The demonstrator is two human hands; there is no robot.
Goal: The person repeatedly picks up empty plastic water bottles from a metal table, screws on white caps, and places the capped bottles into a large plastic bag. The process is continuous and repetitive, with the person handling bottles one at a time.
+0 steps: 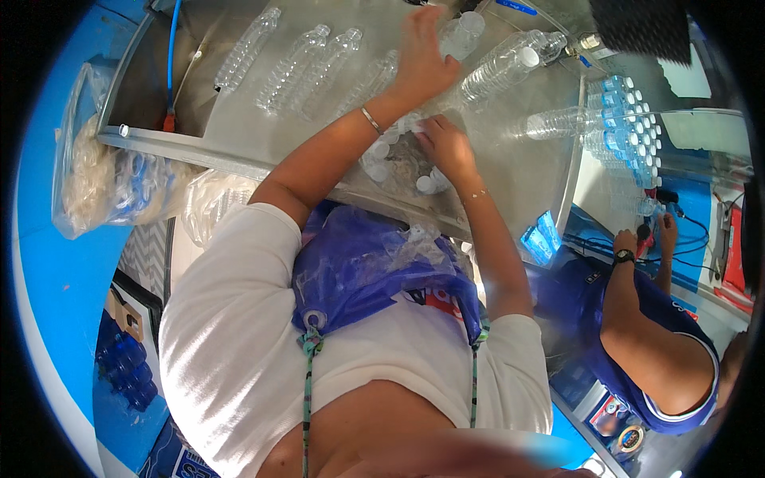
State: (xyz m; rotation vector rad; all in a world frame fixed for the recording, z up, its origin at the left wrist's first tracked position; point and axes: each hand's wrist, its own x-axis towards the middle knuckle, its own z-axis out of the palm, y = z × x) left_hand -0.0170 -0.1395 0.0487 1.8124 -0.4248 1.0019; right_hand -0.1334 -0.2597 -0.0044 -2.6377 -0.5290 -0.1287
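Observation:
My left hand reaches over the metal worktop with its fingers apart, close to a clear plastic bottle. Nothing shows in its grasp. Nearer to me, my right hand has its fingers bent at a heap of white bottle caps. What its fingertips hold, if anything, is too small to make out. The caps lie on a clear plastic bag at the worktop's near edge. Several clear bottles lie on their sides to the left. Another capped bottle lies to the right of my left hand.
Filled, labelled bottles stand in rows on the right, with one bottle beside them. A co-worker in blue works there. Plastic bags hang at the left below the worktop's raised rim. A blue hose runs down the left.

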